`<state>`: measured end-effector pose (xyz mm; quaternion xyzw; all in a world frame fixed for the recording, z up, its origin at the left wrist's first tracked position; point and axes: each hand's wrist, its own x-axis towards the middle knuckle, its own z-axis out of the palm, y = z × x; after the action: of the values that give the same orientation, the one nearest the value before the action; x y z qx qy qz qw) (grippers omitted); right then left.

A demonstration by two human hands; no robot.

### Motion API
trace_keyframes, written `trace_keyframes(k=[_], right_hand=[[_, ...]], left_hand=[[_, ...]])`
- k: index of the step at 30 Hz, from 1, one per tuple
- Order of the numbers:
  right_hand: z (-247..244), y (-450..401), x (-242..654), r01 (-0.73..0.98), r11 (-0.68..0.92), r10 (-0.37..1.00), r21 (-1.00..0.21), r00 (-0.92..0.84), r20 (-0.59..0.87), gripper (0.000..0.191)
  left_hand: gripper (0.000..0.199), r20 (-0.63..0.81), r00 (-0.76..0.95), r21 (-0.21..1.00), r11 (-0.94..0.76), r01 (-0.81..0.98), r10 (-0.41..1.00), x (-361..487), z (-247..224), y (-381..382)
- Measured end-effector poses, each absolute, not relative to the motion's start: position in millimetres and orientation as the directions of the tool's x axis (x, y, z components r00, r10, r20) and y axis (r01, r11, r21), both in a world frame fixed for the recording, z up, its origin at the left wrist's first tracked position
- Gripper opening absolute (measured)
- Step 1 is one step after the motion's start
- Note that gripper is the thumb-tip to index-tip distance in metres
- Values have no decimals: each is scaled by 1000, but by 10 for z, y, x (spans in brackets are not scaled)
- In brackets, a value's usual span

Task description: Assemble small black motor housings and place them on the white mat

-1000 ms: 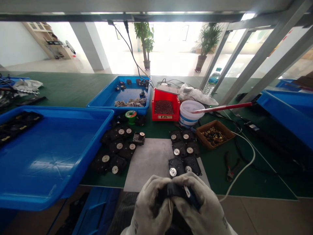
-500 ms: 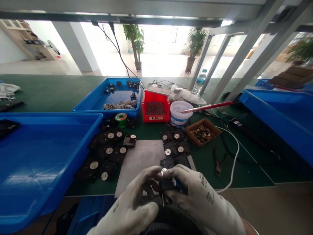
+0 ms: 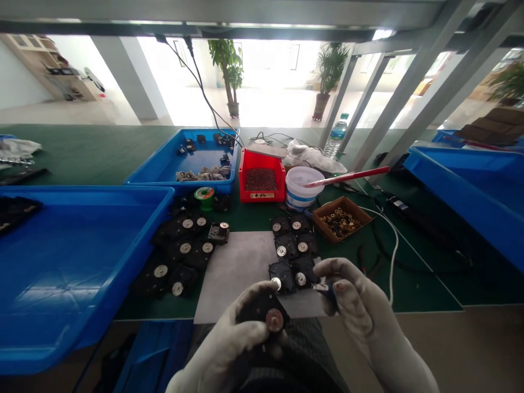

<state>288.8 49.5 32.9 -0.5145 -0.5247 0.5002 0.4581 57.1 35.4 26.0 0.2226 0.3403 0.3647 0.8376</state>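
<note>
In a white glove, my left hand (image 3: 221,341) grips a black plate-like part (image 3: 258,310) with a round reddish disc (image 3: 274,320) on its face, held above my lap at the bench edge. My gloved right hand (image 3: 364,308) is closed on a small blue-handled tool (image 3: 326,289) with a silvery tip; its exact kind is mostly hidden by the fingers. The tool is apart from the part. Just beyond the hands, several similar black parts (image 3: 282,273) with silver discs lie in two columns on and beside a white sheet (image 3: 237,273).
More black parts (image 3: 184,248) lie left of the sheet, beside a blue tray (image 3: 82,262). Behind stand a green solder spool (image 3: 205,201), a red bin (image 3: 262,197) and a white tub (image 3: 301,188). A brown box of small rings (image 3: 341,221), cutters (image 3: 366,267) and a white cable (image 3: 395,273) are to the right.
My right hand has moved away to the right with the blue-handled tool. My left hand now holds the black part alone, its reddish disc showing.
</note>
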Motion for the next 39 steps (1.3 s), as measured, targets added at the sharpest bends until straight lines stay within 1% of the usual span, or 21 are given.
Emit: trace_keyframes(k=[3,5,8,11,14,17,20,27,31,35,39], right_hand=[[269,393,2858,183,-87,994,-979,-44,-96,44],[265,324,2780,236,-91,991,-968,-76,-112,42],[308,266,2643,298,-84,991,-951,-76,-111,41],[357,258,2535,313,-112,990,-943,-51,-135,39],[360,268,2492,302,-171,981,-938,-31,-189,32],[330,278,2502,298,-186,972,-936,-86,-220,29],[328,282,2506,297,-183,966,-937,-121,-227,30],[456,256,2410,247,-221,972,-943,-27,-235,27],[462,252,2410,243,-202,976,-949,-36,-217,27],[420,263,2432,270,-190,973,-944,-78,-218,26],[404,261,2407,287,-192,977,-938,-31,-209,27]], left_hand=[[58,-449,422,622,615,-485,788,591,288,348],[53,-448,385,666,589,-458,807,616,276,359],[49,-424,353,754,541,-373,834,642,213,371],[50,-418,335,808,514,-289,845,639,148,369],[51,-402,339,836,492,-244,851,624,122,356],[48,-379,328,865,457,-208,865,616,124,339],[48,-380,311,871,450,-195,871,616,131,329],[47,-393,333,879,456,-137,857,589,181,337],[45,-375,327,891,434,-132,868,581,194,342],[45,-384,312,887,441,-138,869,590,178,339],[46,-375,312,888,435,-150,873,588,162,336]])
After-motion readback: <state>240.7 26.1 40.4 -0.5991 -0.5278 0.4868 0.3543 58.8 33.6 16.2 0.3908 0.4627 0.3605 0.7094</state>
